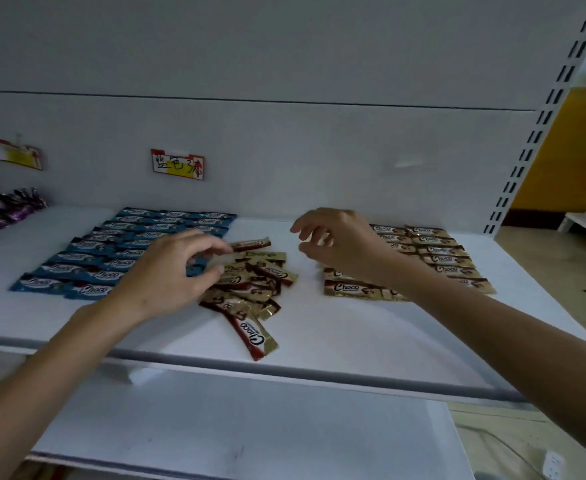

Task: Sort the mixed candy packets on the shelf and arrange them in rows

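Observation:
Blue Choco packets lie in neat rows on the left of the white shelf. Brown-and-gold Choco packets lie in rows on the right. Between them sits a loose pile of brown-and-gold packets, and one of its packets points toward the front edge. My left hand hovers over the pile's left side, its fingertips pinching the end of a brown packet. My right hand hangs above the shelf beside the right rows, fingers loosely curled, holding nothing.
Purple wrapped candies are heaped at the far left. Two label tags hang on the back panel. A slotted upright bounds the shelf on the right. A lower shelf juts out below.

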